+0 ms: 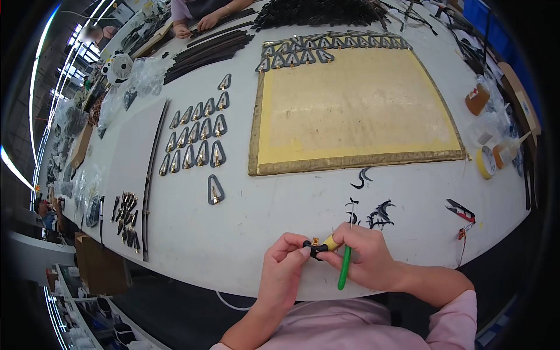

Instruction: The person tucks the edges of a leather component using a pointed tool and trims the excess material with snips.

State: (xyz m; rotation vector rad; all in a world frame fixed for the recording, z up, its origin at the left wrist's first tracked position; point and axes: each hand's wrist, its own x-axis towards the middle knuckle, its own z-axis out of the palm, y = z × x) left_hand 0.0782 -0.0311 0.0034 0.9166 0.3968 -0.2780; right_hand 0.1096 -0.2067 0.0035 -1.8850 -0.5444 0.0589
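My left hand [286, 262] pinches a small black piece [315, 249] with a gold metal fitting [315, 240] on it. At the piece's other side, the fingers of my right hand [364, 254] are closed, with a yellow wrap [331, 242] on one finger. That hand also holds a slim green-handled tool [345, 268], its thin metal end pointing away from me. Black curved scraps [381, 214] lie just beyond my hands. Farther left is a grey triangular loop [216, 190] with gold hardware.
Several similar loops [202, 153] stand in rows at left; more line the far edge of a yellow-bordered board [356, 111]. Black and gold pieces [126, 219] lie at left, red-handled snips [461, 210] at right, near yellow tape [485, 162]. Across the table, a person's hands [198, 24] work.
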